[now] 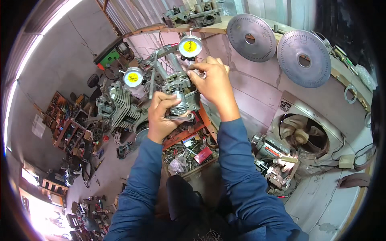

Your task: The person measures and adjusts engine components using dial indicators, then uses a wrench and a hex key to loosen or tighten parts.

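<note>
1. Assembly (177,82): grey metal, worn, flanged, twin tubes on top, shiny cylinder (177,102) at near end with ring of holes in its face. Sits just below upper dial gauge (189,46) (landmark; white rim, yellow face).
2. Second dial gauge (133,77), same look: left of landmark and lower.
3. Edges: wooden shelf (217,30) runs above landmark and off right; left graduated disc (261,48) and right graduated disc (289,60) hang at it, right of landmark. Finned engine (122,106) crowds the lower left. Tool drawer (201,168), cluttered, well below.
4. Room for moving: widest gap is right of landmark, between right hand and pink wall (257,86); depth hard to judge. Left side tight.
5. Left hand (161,116): below landmark, curled around shiny cylinder, also holding wrench (175,117) across under it. Assembly directly above it.
6. Right hand (213,76): just below and right of landmark, thumb and forefinger nearly together at assembly's upper right; can't tell what's pinched.
</note>
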Tool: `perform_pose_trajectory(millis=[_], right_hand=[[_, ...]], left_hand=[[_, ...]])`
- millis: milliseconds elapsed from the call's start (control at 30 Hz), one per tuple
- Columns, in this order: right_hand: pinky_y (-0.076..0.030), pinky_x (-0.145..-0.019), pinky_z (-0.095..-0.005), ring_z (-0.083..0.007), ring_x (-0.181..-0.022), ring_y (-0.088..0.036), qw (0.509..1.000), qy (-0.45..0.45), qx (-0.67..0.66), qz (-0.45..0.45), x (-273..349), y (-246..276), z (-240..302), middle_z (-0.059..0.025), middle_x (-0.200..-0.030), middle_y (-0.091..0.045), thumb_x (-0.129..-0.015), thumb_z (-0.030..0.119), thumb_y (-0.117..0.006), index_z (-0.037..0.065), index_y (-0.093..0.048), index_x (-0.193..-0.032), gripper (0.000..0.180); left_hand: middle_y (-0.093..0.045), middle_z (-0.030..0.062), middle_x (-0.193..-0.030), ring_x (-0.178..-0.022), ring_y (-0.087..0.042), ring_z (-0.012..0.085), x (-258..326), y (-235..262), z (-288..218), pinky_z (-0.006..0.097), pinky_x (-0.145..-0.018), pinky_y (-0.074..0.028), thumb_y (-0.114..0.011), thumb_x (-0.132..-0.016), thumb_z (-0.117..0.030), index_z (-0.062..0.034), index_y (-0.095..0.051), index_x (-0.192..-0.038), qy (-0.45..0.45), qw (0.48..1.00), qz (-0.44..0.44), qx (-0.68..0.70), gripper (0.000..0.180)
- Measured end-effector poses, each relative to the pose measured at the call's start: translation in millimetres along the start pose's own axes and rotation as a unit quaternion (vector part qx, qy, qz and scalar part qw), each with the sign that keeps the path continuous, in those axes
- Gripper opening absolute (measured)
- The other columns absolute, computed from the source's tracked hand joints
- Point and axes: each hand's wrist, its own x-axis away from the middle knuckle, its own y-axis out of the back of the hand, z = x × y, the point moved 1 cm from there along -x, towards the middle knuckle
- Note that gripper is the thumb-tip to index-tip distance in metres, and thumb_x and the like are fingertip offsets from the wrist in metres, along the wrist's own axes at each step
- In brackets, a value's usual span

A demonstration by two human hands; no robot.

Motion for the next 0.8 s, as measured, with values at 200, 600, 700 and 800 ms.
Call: perform_pose_trajectory(millis=[200,600,700,800], right_hand=[[-0.049,-0.074,-0.0446,-0.0306,-0.078,-0.066,0.998,0.010,0.054,0.024,-10.7,-8.5,0.8,-0.0123,-0.080,-0.070,-0.082,0.026,-0.082,0.007,-0.081,-0.089,0.020],[-0.057,-0.075,-0.0460,-0.0396,-0.080,-0.073,0.970,-0.177,0.136,0.091,-32.0,-8.3,32.7,-0.0240,-0.077,-0.071,-0.073,0.030,-0.082,0.001,-0.076,-0.076,0.029],[-0.058,-0.085,-0.0483,-0.0466,-0.091,-0.071,0.967,-0.200,0.143,0.070,-28.8,-15.3,48.0,-0.0293,-0.093,-0.073,-0.072,0.017,-0.078,-0.003,-0.076,-0.086,0.025],[-0.058,-0.087,-0.0481,-0.0459,-0.091,-0.072,0.961,-0.209,0.164,0.070,-27.5,-13.8,54.0,-0.0286,-0.093,-0.073,-0.073,0.019,-0.080,-0.002,-0.076,-0.086,0.025]], left_hand=[[-0.061,0.0104,-0.097,-0.087,-0.063,0.0254,5.1,-5.9,7.8,0.034,-0.075,-0.053,-0.098,-0.060,-0.014,-0.0119,-0.068,-0.105,0.020,0.998,-0.021,0.064,0.055],[-0.064,0.0101,-0.099,-0.086,-0.070,0.0285,5.0,-5.9,3.5,0.038,-0.072,-0.059,-0.094,-0.065,-0.016,-0.0096,-0.070,-0.104,0.024,0.997,-0.028,0.070,0.046],[-0.065,0.0093,-0.101,-0.086,-0.070,0.0299,10.9,-5.4,4.0,0.038,-0.071,-0.059,-0.093,-0.065,-0.016,-0.0098,-0.069,-0.103,0.014,0.998,-0.051,0.042,0.046],[-0.064,0.0090,-0.104,-0.089,-0.070,0.0310,10.0,-2.0,-2.1,0.040,-0.071,-0.059,-0.092,-0.068,-0.017,-0.0097,-0.068,-0.105,-0.009,0.998,-0.063,0.011,0.045]])
